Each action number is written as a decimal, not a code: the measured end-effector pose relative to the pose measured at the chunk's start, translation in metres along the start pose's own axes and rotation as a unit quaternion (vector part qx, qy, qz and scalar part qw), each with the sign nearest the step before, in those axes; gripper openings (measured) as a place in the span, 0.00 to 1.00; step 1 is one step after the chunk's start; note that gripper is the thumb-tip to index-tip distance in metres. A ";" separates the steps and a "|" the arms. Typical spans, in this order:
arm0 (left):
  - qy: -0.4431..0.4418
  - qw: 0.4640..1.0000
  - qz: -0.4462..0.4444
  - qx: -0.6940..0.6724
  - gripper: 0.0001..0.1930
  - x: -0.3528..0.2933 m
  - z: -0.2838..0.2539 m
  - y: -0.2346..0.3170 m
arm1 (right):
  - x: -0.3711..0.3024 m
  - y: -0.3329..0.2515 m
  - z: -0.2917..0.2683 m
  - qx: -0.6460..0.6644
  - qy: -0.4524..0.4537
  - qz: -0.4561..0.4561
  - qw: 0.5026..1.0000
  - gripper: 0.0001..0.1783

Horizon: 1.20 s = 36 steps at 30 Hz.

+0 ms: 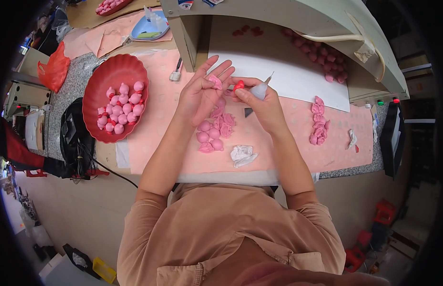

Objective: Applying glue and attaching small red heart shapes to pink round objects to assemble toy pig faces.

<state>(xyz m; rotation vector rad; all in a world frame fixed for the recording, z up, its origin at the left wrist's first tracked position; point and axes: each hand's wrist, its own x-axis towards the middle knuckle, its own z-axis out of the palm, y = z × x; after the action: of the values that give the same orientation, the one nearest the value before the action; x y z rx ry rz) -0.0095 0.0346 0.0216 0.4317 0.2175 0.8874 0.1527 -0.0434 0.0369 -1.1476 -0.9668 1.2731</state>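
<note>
My left hand (195, 97) is raised over the table, palm up, pinching a small pink moulded piece (215, 82) between thumb and finger; its other fingers stretch out. Close beside it, my right hand (265, 107) grips a small red piece (238, 86) at its fingertips. The same hand also holds a translucent squeeze bottle (259, 91) with a thin needle tip pointing up and away. Below the hands lie several smooth pink balls (214, 134) and ruffled pink pieces (225, 125). A crumpled white tissue (243, 155) rests nearer to me.
A red scalloped bowl (89, 114) of pink balls with red parts stands at left. A bench hood (307, 12) arches over white paper (278, 71), with red pieces and pink balls beneath. Ruffled pink pieces (319, 124) line up at right. A blue tray (151, 27) holds small bottles.
</note>
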 end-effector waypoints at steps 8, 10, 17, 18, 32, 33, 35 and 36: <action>0.033 0.971 0.101 0.216 0.23 -0.004 0.002 -0.021 | -0.010 0.009 0.021 -0.154 -0.008 -0.107 0.982 0.15; 0.036 0.952 0.120 0.280 0.18 -0.007 0.004 -0.029 | -0.016 0.008 0.018 -0.157 0.015 -0.081 0.984 0.15; 0.033 0.907 0.082 0.412 0.19 -0.010 0.006 -0.028 | -0.007 0.012 0.001 0.134 0.018 0.017 0.991 0.14; 0.046 0.924 0.073 0.371 0.18 -0.007 0.008 -0.026 | -0.005 0.011 -0.002 0.138 0.001 0.015 0.990 0.16; 0.093 0.837 0.143 0.521 0.19 -0.008 -0.010 -0.036 | 0.008 0.023 0.004 0.067 0.052 0.036 0.996 0.16; 0.081 0.818 0.137 0.553 0.19 -0.011 -0.007 -0.036 | 0.007 0.025 0.003 0.057 0.056 0.028 0.996 0.15; 0.092 0.814 0.127 0.559 0.18 -0.013 0.000 -0.033 | 0.007 0.026 0.001 0.056 0.054 0.035 0.996 0.15; 0.101 0.808 0.122 0.567 0.17 -0.012 0.002 -0.031 | 0.008 0.025 0.001 0.055 0.050 0.037 0.997 0.15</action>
<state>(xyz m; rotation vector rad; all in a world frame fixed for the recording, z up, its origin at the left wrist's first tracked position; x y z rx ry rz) 0.0055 0.0074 0.0092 1.5142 0.9275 0.9848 0.1472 -0.0366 0.0120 -1.1587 -0.7773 1.2981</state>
